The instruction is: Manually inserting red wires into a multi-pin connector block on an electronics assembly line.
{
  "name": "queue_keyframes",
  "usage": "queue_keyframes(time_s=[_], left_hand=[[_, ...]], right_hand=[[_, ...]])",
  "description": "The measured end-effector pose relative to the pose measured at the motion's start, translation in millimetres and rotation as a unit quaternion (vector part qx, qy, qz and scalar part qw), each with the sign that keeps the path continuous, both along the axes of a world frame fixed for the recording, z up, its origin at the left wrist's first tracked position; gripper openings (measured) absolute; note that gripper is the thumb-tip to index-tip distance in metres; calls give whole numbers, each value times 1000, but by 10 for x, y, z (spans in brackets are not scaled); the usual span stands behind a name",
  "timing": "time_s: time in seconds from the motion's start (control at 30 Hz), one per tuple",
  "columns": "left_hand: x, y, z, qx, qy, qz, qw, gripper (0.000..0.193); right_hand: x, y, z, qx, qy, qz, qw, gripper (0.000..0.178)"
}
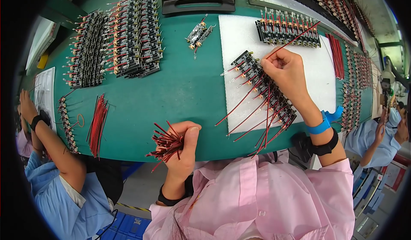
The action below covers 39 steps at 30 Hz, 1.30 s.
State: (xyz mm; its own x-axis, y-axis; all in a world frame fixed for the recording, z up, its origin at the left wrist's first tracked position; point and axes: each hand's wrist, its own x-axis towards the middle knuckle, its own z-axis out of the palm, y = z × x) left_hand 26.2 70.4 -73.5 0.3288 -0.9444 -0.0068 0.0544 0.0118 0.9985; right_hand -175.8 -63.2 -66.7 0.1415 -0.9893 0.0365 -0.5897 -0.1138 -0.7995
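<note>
While the left hand [183, 148] curls closed around a thick bundle of red-and-black insulated wires [166, 143] by the near edge of the green tabletop [184, 94], the right hand [287, 71] has thumb and forefinger pinched together on one long, thin red wire [295, 39]! Those fingertips sit right by the upper end of a slanting row of small black circuit boards [280, 102] on the white foam sheet [237, 34]; whether they touch, I can't tell. Good form here, I'd judge: pinch close to the wire's end for steady aim, avoid dragging across neighbouring boards, and lift the wrist clear of the red wires [267, 124] strewn over the lower ones. The left grip? Firm against spills, loose enough to release singles.
</note>
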Motion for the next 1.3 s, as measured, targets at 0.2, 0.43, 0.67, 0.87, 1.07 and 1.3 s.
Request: queue_keyframes(time_s=[0.2,0.43,0.67,0.87,1.07,1.3], left_hand=[[3,-4,3,2,8,-5,1000,7],[10,-3,3,-9,-11,-8,1000,6],[15,-1,18,-6,-5,-13,1000,7],[20,4,14,-1,1,-17,1000,7],[6,-7,12,-6,-5,-10,1000,7],[2,-1,35,1,-2,-2,1000,6]], right_hand=[[4,-4,-8,-7,5,0,1000,7],[14,-4,10,-34,26,13,999,7],[19,-17,16,-42,32,18,998,6],[31,-4,36,-51,45,28,997,6],[62,-6,69,-64,45,19,997,8],[35,-13,163,-6,76,64,995,6]])
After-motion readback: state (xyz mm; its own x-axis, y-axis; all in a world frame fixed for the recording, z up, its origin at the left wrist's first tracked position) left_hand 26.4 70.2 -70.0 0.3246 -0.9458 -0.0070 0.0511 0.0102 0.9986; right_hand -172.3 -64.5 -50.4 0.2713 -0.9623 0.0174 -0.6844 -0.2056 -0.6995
